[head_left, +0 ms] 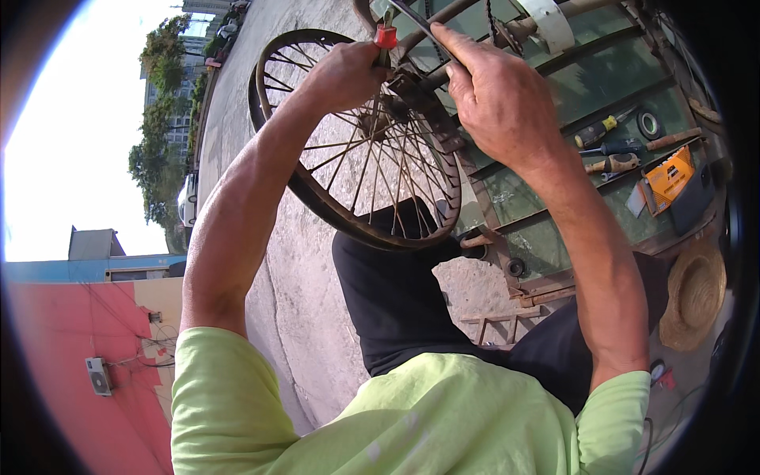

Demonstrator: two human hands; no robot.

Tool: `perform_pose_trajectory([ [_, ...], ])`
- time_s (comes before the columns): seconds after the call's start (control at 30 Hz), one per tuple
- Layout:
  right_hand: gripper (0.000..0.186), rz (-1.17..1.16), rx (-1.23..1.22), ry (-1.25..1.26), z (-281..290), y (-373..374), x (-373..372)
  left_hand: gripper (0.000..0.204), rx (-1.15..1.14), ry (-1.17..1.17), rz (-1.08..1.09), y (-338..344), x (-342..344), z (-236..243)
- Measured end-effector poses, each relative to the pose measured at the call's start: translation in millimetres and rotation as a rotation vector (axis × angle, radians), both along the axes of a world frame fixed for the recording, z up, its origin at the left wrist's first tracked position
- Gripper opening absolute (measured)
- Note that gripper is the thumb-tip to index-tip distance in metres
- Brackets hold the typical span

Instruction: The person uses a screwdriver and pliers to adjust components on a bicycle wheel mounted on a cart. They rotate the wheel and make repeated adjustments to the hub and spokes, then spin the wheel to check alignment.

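My left hand (344, 75) is closed on a tool with a red piece (385, 37) at the top of the view, just above the wheel's hub; its lower part is hidden by my fingers. My right hand (507, 107) is closed on a slim dark metal tool (419, 22), index finger stretched along it, its tip beside the red piece. Below both hands is a rusty spoked bicycle wheel (348, 209), joined to a frame tube (443, 16) with a chain (497, 32) beside it.
On the glass-panelled metal rack (546, 245) at right lie screwdrivers (594, 131), a ring (649, 124) and an orange box (669, 180). A straw hat (693, 293) is at lower right. My dark-trousered legs are under the wheel; pavement (289, 332) and a pink wall (63, 340) are left.
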State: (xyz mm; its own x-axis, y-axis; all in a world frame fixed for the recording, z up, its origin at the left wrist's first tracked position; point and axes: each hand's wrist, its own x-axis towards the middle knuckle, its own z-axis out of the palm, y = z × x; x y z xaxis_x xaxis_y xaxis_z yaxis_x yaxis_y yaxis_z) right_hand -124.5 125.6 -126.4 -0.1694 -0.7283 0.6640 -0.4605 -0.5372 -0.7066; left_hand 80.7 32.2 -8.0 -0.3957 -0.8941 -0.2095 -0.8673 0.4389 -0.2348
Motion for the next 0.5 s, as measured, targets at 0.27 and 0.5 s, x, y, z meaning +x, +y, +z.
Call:
perform_pose_trajectory([
  [0.27, 0.040, -0.004, -0.085, -0.163, 15.6, -6.4, -19.6, 0.025, -0.039, 0.038, 0.031, 5.5, -5.6, 5.3],
  [0.5, 0.041, 0.074, 0.061, -0.281, 16.2, -3.4, -17.9, 0.025, -0.313, 0.206, -0.003, 31.7, -4.4, 12.1],
])
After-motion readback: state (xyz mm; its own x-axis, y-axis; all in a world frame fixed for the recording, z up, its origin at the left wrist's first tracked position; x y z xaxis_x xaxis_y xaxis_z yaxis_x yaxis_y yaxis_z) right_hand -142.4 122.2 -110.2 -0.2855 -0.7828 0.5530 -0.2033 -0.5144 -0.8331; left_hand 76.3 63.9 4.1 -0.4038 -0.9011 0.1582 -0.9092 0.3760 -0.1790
